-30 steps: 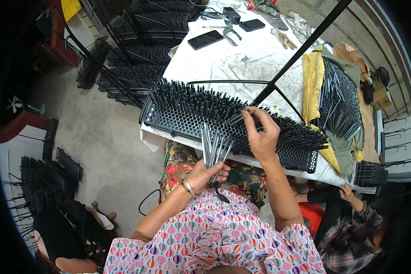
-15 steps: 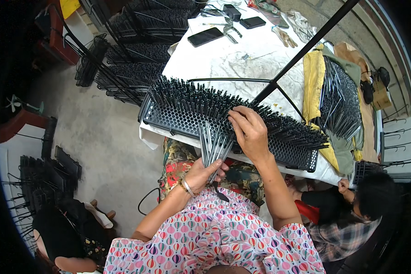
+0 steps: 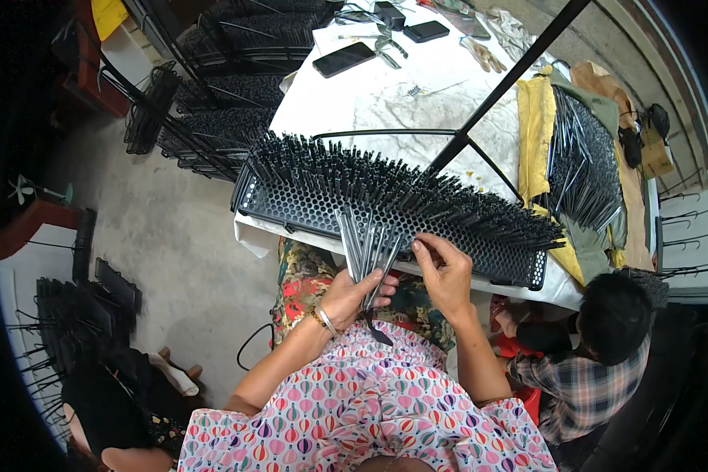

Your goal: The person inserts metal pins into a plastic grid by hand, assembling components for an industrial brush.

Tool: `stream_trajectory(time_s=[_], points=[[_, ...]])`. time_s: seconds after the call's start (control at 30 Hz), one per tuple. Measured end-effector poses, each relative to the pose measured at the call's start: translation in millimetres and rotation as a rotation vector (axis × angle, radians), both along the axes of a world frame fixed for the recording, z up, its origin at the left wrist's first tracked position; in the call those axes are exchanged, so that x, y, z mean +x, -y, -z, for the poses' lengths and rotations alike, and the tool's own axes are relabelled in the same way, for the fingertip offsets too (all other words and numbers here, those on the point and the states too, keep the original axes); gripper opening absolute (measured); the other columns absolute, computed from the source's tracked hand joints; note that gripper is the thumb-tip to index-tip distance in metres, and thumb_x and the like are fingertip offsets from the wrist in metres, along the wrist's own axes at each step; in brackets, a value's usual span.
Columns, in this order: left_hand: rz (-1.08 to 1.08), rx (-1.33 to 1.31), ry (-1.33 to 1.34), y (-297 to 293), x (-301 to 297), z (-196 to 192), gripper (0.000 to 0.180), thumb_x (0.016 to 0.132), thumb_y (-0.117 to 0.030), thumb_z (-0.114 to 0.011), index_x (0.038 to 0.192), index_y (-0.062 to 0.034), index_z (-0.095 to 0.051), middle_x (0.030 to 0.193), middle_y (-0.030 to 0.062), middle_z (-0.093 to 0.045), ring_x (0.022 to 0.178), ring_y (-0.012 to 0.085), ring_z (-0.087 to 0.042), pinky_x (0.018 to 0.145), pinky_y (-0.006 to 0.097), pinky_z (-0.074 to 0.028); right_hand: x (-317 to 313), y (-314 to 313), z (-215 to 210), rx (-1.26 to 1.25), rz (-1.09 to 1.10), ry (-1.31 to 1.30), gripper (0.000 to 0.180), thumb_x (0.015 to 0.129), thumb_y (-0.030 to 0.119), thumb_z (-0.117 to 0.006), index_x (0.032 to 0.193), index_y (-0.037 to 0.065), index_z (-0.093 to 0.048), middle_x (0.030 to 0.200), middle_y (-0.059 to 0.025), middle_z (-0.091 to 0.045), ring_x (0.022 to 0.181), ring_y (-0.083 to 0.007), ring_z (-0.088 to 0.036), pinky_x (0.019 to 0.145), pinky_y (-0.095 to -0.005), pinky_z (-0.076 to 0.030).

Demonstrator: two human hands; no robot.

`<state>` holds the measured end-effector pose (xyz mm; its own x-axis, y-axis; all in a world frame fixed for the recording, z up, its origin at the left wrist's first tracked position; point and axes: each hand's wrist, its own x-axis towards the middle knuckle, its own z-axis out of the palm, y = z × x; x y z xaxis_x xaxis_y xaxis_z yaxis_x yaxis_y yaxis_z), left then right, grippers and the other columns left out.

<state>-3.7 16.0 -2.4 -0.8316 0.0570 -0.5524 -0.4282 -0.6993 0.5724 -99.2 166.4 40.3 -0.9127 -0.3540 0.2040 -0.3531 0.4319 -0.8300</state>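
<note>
My left hand (image 3: 352, 297), with a bracelet at the wrist, grips a fanned bundle of thin dark metal rods (image 3: 366, 250) that point up and away from me. My right hand (image 3: 446, 274) is at the top of that bundle, its fingers pinching at one rod beside the near edge of a long black perforated tray (image 3: 291, 211). The tray is packed with many upright dark rods (image 3: 401, 193) standing in its holes and lies across the front of a white-covered table (image 3: 417, 86).
A person in a plaid shirt (image 3: 598, 370) crouches at my lower right. A heap of dark rods (image 3: 586, 161) lies on yellow cloth at the table's right. Phones (image 3: 344, 58) and tools sit at the far end. Filled black racks (image 3: 212, 118) stand to the left on the concrete floor.
My right hand has come back from the rods in the tray toward me, down to the bundle in my left hand. The person at the lower right has leaned further into view.
</note>
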Motion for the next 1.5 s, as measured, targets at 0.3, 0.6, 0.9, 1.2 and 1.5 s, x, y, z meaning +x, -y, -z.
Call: stream_trajectory(time_s=[0.3,0.6,0.9,1.2,1.5], points=[[0.033,-0.031,-0.032,0,-1,-10,0.025,0.093,-0.012,-0.051,0.114,0.0023,-0.053,0.097,0.0133,-0.064,0.082,0.0183,-0.064,0.07,0.029,-0.055,13,-1,8,-0.068,-0.083,0.332,0.023,0.084,0.016,-0.065,0.095,-0.005,-0.065,0.077,-0.0085,-0.066,0.067,-0.0099,-0.059,0.059,-0.0238,-0.047],[0.101,-0.096,-0.048,-2,0,-14,0.025,0.093,-0.012,-0.05,0.113,0.0031,-0.053,0.097,0.0157,-0.064,0.086,0.0211,-0.065,0.074,0.031,-0.056,10,3,12,-0.246,-0.053,0.609,0.023,0.084,0.015,-0.066,0.092,-0.007,-0.064,0.073,-0.0059,-0.065,0.063,-0.0094,-0.058,0.059,-0.0245,-0.048],[0.029,-0.15,-0.049,-3,-1,-1,0.023,0.09,-0.012,-0.054,0.111,-0.0008,-0.058,0.099,0.0062,-0.064,0.087,0.0124,-0.061,0.073,0.026,-0.05,26,-21,5,0.197,-0.645,-0.518,0.033,0.072,0.012,-0.064,0.105,0.008,-0.063,0.114,-0.0107,-0.057,0.095,-0.0234,-0.059,0.082,-0.0366,-0.046],[-0.01,-0.12,0.009,-9,-1,-8,0.017,0.09,-0.014,-0.057,0.101,-0.0011,-0.059,0.09,0.0017,-0.061,0.079,0.0085,-0.056,0.067,0.024,-0.046,21,-28,25,0.188,-0.648,-0.805,0.03,0.071,0.01,-0.057,0.1,0.003,-0.065,0.109,-0.0103,-0.06,0.095,-0.022,-0.06,0.082,-0.034,-0.049],[-0.012,-0.055,-0.023,-6,-3,-17,0.017,0.09,-0.014,-0.056,0.102,-0.0019,-0.061,0.088,0.0039,-0.064,0.074,0.0103,-0.06,0.063,0.024,-0.05,19,-29,18,0.138,-0.701,-0.839,0.027,0.07,0.007,-0.062,0.096,0.003,-0.066,0.102,-0.01,-0.064,0.092,-0.0223,-0.061,0.075,-0.0323,-0.051]])
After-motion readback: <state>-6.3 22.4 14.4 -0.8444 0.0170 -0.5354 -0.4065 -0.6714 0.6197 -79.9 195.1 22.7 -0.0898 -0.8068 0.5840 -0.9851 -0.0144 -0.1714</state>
